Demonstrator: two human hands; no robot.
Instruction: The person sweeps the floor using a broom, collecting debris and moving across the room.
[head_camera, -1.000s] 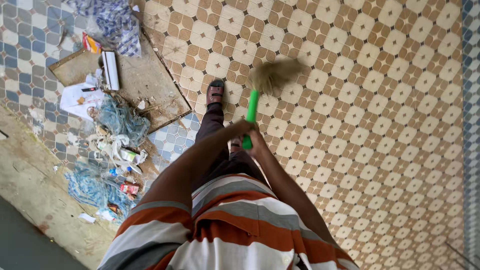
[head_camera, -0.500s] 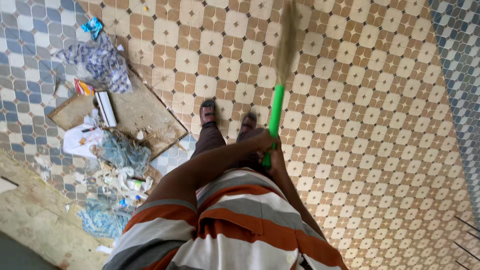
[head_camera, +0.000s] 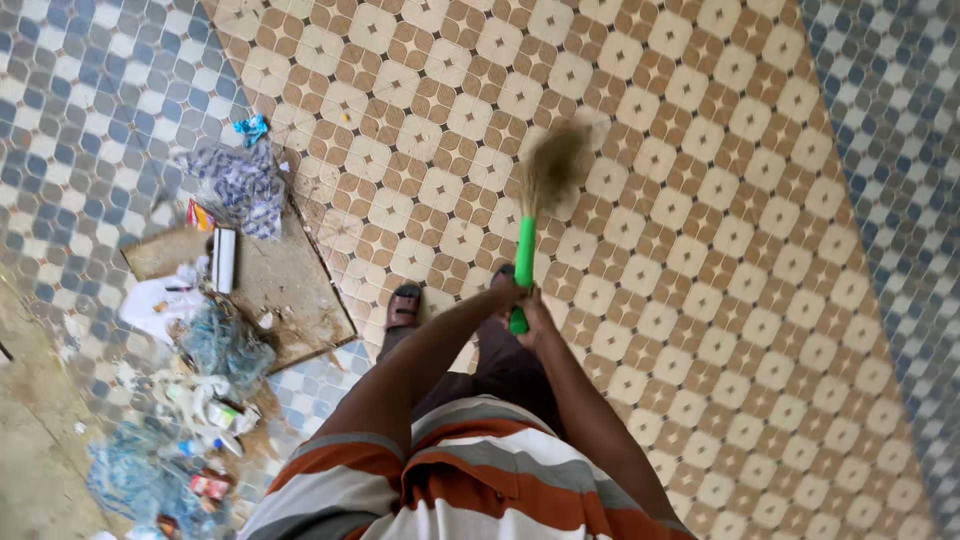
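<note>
Both hands wrap the green handle (head_camera: 523, 262) of a grass broom (head_camera: 551, 170), held out in front of the body over the floor (head_camera: 700, 200). Left hand (head_camera: 503, 291) is closed around the handle, upper grip, arm reaching in from lower left. Right hand (head_camera: 535, 318) is closed on the handle's lower end, just below and touching the left hand. Broom's brush end is motion-blurred and points toward the top edge of the floor, over the brown-and-cream tile band; can't tell whether the bristles touch the tiles.

Person wears a striped shirt (head_camera: 470, 480) in orange, white and grey, and dark trousers (head_camera: 500, 370). A sandalled foot (head_camera: 404, 304) stands on the brown tiles just left of the hands; the second foot is mostly hidden behind the hands.

Toward the floor's left edge, on the blue-and-white tiles, a flat dirty board (head_camera: 285, 290) lies with a white box-like item (head_camera: 224, 259) on it. A crumpled blue-and-white plastic bag (head_camera: 240, 185) sits at the board's far corner, a small blue scrap (head_camera: 251, 127) just beyond it. A litter pile (head_camera: 200, 400) of blue netting, wrappers, paper and small bottles runs from the board down to the lower left corner. A bare concrete strip (head_camera: 30, 450) borders the tiles at the far left
</note>
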